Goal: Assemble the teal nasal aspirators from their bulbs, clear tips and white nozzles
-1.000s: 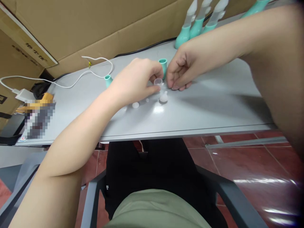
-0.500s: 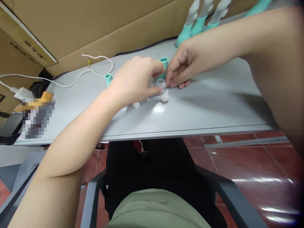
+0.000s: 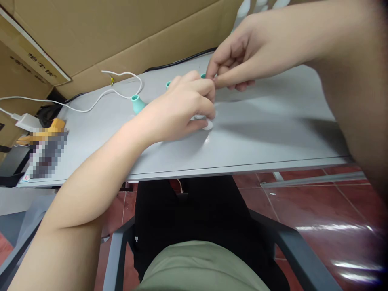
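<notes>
Both hands are crowded in close over a grey surface (image 3: 273,133). The left hand (image 3: 189,103) is curled palm-down, thumb and fingertips right up against a small white piece (image 3: 207,125) near the middle of the surface. The right hand (image 3: 233,60) is up just beyond it, thumb and index finger nearly together by the rim of a teal bulb (image 3: 203,75) that's mostly hidden. Fingers block a lot, so I can't really tell if either grip is clamped on anything.

A second teal bulb (image 3: 138,105) stands open-mouthed past the left forearm, and the rim of a third teal bulb (image 3: 169,84) pokes out behind the left hand. White cable (image 3: 118,74) loops along the far left, black cable (image 3: 182,64) runs by the cardboard (image 3: 136,32), and white-tipped tubes (image 3: 241,17) stick up behind the right hand.
</notes>
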`<action>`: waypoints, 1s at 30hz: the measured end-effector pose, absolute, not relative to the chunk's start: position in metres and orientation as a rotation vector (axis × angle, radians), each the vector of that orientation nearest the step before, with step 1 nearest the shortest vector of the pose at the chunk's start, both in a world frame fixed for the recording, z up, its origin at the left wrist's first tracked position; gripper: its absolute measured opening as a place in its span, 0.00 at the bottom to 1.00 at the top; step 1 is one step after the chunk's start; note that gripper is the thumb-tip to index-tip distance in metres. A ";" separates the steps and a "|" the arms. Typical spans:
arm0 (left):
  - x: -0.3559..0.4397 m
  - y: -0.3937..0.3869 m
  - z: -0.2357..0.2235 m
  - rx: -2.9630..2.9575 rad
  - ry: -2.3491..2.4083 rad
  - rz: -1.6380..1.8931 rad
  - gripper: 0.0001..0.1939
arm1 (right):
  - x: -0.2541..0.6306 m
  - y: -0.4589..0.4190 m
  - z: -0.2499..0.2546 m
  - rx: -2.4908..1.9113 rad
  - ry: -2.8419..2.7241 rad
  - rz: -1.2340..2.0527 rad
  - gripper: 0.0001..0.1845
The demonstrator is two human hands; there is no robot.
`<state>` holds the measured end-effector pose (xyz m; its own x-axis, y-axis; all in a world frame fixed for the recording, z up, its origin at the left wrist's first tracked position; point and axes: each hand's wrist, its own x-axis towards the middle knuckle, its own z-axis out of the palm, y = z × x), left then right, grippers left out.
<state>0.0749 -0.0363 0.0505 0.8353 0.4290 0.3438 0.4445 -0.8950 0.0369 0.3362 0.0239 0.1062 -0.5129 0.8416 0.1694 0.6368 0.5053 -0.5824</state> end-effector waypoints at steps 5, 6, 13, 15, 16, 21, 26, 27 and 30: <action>0.082 -0.046 0.054 -3.018 -0.775 -0.717 0.10 | 0.333 0.018 0.106 -1.476 -2.397 0.468 0.14; 0.084 -0.049 0.055 -3.028 -0.807 -0.790 0.06 | 0.332 0.016 0.106 -1.453 -2.352 0.493 0.14; 0.098 -0.063 0.063 -3.010 -1.000 -1.362 0.22 | 0.331 -0.003 0.096 -0.824 -1.808 1.063 0.18; 0.099 -0.055 0.063 -2.981 -1.062 -1.512 0.21 | 0.328 -0.001 0.087 -0.666 -1.744 1.155 0.14; 0.098 -0.049 0.063 -2.961 -1.097 -1.587 0.20 | 0.325 0.001 0.083 -0.609 -1.720 1.178 0.20; 0.081 -0.010 0.052 -2.809 -1.130 -1.976 0.10 | 0.307 -0.001 0.073 -0.529 -1.602 1.085 0.17; 0.064 0.030 0.030 -2.804 -0.773 -2.205 0.09 | 0.305 -0.012 0.079 -0.590 -1.639 0.893 0.14; 0.062 0.040 0.026 -2.845 -0.767 -2.201 0.13 | 0.305 -0.013 0.080 -0.600 -1.652 0.871 0.14; 0.060 0.070 0.025 -2.971 -1.110 -2.221 0.37 | 0.305 -0.013 0.080 -0.593 -1.693 0.843 0.16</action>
<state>0.0605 0.0702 0.0254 0.2827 0.7664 0.5769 0.0011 -0.6016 0.7988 0.3045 -0.0127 0.0803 -0.2744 0.7474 0.6051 -0.0322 0.6217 -0.7826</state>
